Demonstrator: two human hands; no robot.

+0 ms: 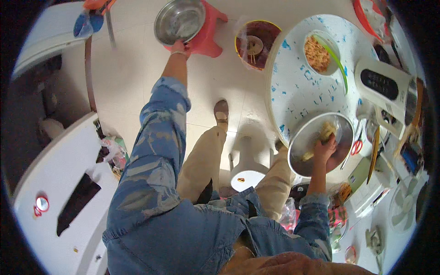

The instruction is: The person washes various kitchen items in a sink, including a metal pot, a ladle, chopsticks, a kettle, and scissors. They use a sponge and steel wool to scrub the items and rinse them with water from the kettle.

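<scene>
My left hand (180, 48) grips the near rim of a stainless steel basin (179, 20), which is tilted on a red plastic stool (202, 37). A little shiny liquid or wet sheen shows at its bottom. Down inside a deep metal pot (296, 161) on the right, my right hand (325, 148) has its fingers on a clump of pale yellow food (327, 128). Another bit of this food lies lower in the pot. The pot stands at the near edge of a round white table (292, 82) flecked with blue.
A bowl of shredded brownish food (316, 55) with a green-handled utensil (335, 58) stands on the table. Beside it are a white appliance (381, 82) and red-handled scissors (356, 147). A lined bin (264, 59) and a small white stool (249, 180) stand on the floor.
</scene>
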